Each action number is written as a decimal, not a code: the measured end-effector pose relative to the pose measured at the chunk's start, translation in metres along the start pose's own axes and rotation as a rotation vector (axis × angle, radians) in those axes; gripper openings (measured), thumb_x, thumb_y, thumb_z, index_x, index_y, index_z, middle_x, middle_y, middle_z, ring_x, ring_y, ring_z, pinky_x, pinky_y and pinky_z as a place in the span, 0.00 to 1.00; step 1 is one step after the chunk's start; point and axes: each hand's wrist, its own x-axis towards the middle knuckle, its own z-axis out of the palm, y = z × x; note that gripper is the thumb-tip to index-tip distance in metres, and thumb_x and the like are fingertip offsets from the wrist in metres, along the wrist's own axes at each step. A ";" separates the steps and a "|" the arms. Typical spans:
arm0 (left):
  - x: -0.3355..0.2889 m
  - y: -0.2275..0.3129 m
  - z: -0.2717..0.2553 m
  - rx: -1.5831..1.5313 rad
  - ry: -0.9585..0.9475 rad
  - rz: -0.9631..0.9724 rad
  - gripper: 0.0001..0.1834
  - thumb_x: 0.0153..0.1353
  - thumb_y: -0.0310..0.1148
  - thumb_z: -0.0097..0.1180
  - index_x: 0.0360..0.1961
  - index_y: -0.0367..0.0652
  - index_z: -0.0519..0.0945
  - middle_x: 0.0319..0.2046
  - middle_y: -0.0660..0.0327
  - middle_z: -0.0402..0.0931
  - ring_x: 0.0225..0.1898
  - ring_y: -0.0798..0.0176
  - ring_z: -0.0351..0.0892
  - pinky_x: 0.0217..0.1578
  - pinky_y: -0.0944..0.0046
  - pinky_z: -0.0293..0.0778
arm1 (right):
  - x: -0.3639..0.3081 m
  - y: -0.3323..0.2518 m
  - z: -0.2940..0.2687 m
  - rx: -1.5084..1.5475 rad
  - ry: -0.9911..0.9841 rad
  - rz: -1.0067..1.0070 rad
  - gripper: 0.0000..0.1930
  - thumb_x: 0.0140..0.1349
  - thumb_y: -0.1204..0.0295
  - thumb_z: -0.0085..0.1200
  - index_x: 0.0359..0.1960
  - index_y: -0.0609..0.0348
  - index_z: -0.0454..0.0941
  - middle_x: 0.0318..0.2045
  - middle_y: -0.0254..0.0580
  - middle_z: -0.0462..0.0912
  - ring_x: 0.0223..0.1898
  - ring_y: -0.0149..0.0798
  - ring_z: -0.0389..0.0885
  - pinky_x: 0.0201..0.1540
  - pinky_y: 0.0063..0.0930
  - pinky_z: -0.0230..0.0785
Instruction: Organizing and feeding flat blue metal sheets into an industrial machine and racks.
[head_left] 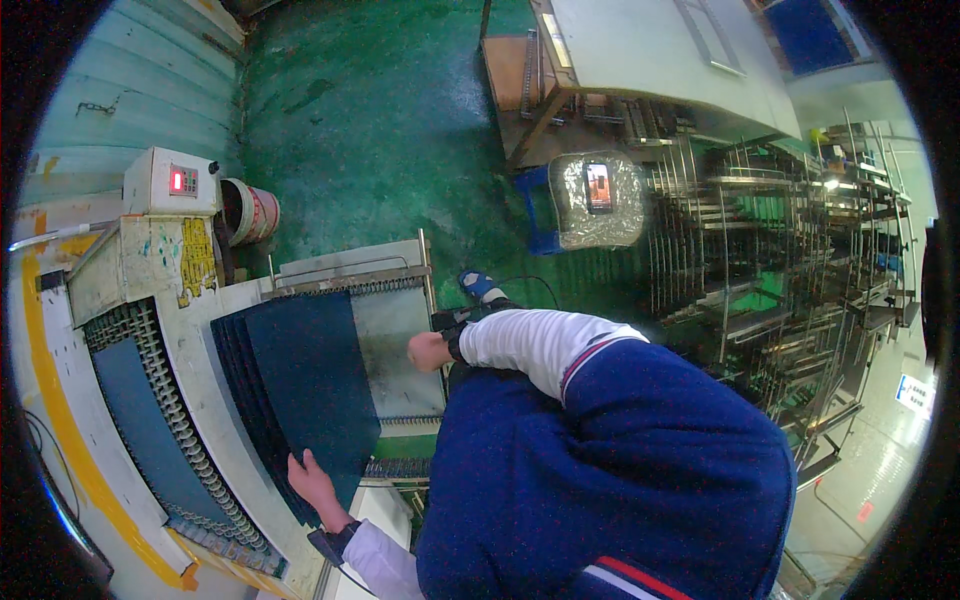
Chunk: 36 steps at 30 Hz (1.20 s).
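Observation:
My left hand (318,490) lies at the near corner of a stack of dark blue flat sheets (310,375), touching it. Its thumb and a finger are apart on top; the other fingers are hard to see. The sheets are slightly fanned along their left side. My right hand (430,352) is closed like a fist over a grey metal surface (400,325) beside the stack. Whatever its fingers may hold is hidden. Both wrists wear dark bands.
Left of the stack, a machine bed with coiled springs (165,375) carries another blue sheet (140,405). A control box (170,180) and a bucket (250,212) stand beyond. Metal racks (770,240), a wrapped bundle (630,225) bearing a phone (598,188), and a white-topped table (660,50) stand to the right.

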 end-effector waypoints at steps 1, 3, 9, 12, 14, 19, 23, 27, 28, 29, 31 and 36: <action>-0.001 0.000 -0.001 -0.010 -0.007 -0.010 0.24 0.63 0.36 0.56 0.51 0.23 0.74 0.44 0.37 0.78 0.45 0.39 0.78 0.48 0.52 0.71 | 0.000 -0.005 -0.003 0.008 0.001 -0.015 0.04 0.39 0.71 0.59 0.17 0.56 0.78 0.18 0.48 0.78 0.20 0.51 0.78 0.23 0.43 0.69; -0.001 0.003 -0.005 -0.031 -0.022 -0.019 0.23 0.63 0.36 0.56 0.50 0.23 0.74 0.43 0.37 0.78 0.45 0.39 0.78 0.48 0.53 0.71 | 0.000 -0.001 0.001 0.025 0.016 -0.048 0.04 0.38 0.71 0.58 0.17 0.56 0.78 0.18 0.48 0.78 0.20 0.51 0.78 0.23 0.43 0.69; 0.005 0.013 -0.011 -0.067 -0.081 -0.028 0.23 0.62 0.35 0.56 0.50 0.24 0.75 0.42 0.37 0.79 0.44 0.40 0.79 0.47 0.53 0.71 | 0.000 0.017 0.021 -0.077 0.031 0.097 0.04 0.34 0.72 0.58 0.16 0.55 0.78 0.16 0.49 0.78 0.19 0.52 0.77 0.22 0.45 0.68; 0.002 0.006 -0.008 -0.083 -0.081 -0.038 0.23 0.62 0.34 0.56 0.50 0.23 0.74 0.44 0.37 0.78 0.46 0.39 0.78 0.49 0.52 0.71 | 0.000 -0.007 0.004 0.028 0.008 0.177 0.04 0.32 0.72 0.57 0.15 0.55 0.78 0.15 0.50 0.78 0.18 0.53 0.77 0.22 0.46 0.68; 0.002 -0.007 0.000 -0.028 -0.022 0.017 0.23 0.62 0.34 0.56 0.51 0.23 0.74 0.45 0.37 0.77 0.47 0.38 0.77 0.50 0.52 0.70 | 0.001 -0.015 -0.015 0.242 -0.057 0.152 0.04 0.32 0.71 0.57 0.15 0.55 0.79 0.15 0.51 0.77 0.18 0.53 0.76 0.22 0.47 0.68; 0.006 -0.017 0.005 -0.062 -0.042 0.005 0.25 0.61 0.35 0.57 0.52 0.23 0.73 0.47 0.36 0.76 0.49 0.38 0.76 0.52 0.51 0.69 | -0.001 -0.023 -0.030 0.512 -0.102 0.128 0.05 0.32 0.71 0.56 0.15 0.56 0.79 0.16 0.52 0.78 0.18 0.53 0.76 0.22 0.47 0.68; 0.010 -0.008 0.000 -0.071 -0.069 -0.010 0.24 0.60 0.34 0.58 0.51 0.24 0.74 0.45 0.37 0.78 0.47 0.39 0.77 0.50 0.52 0.70 | -0.001 -0.017 -0.030 0.577 -0.111 0.134 0.05 0.33 0.71 0.57 0.16 0.56 0.80 0.16 0.51 0.78 0.18 0.53 0.77 0.22 0.47 0.68; 0.004 -0.002 -0.002 -0.047 -0.041 -0.013 0.21 0.60 0.33 0.58 0.49 0.27 0.76 0.42 0.40 0.79 0.44 0.40 0.78 0.47 0.52 0.72 | -0.002 -0.038 -0.034 0.347 -0.075 0.205 0.05 0.32 0.71 0.58 0.16 0.56 0.80 0.16 0.50 0.79 0.18 0.51 0.77 0.22 0.46 0.68; 0.004 -0.002 -0.002 -0.052 -0.038 -0.007 0.20 0.60 0.32 0.58 0.49 0.28 0.76 0.42 0.40 0.80 0.43 0.40 0.79 0.46 0.52 0.72 | -0.001 -0.040 -0.033 0.273 -0.089 0.200 0.05 0.32 0.71 0.59 0.16 0.56 0.81 0.16 0.50 0.79 0.18 0.51 0.77 0.22 0.46 0.68; 0.005 -0.001 -0.002 -0.058 -0.036 0.002 0.19 0.60 0.32 0.58 0.48 0.28 0.77 0.41 0.41 0.80 0.43 0.40 0.79 0.46 0.52 0.72 | -0.001 -0.037 -0.030 0.199 -0.098 0.195 0.05 0.32 0.72 0.59 0.16 0.55 0.81 0.16 0.49 0.79 0.18 0.51 0.77 0.22 0.46 0.69; 0.006 0.001 -0.002 -0.069 -0.038 0.012 0.19 0.60 0.32 0.58 0.48 0.29 0.77 0.41 0.41 0.80 0.43 0.40 0.79 0.45 0.53 0.72 | 0.002 -0.030 -0.026 0.079 -0.139 0.180 0.05 0.31 0.72 0.59 0.16 0.55 0.81 0.16 0.49 0.79 0.18 0.50 0.77 0.22 0.45 0.69; 0.005 0.002 -0.004 -0.067 -0.055 0.016 0.18 0.60 0.31 0.57 0.48 0.29 0.77 0.41 0.42 0.80 0.42 0.41 0.79 0.44 0.53 0.72 | 0.002 -0.007 -0.001 -0.156 -0.143 0.110 0.03 0.34 0.71 0.59 0.14 0.53 0.79 0.16 0.46 0.78 0.18 0.48 0.76 0.21 0.44 0.68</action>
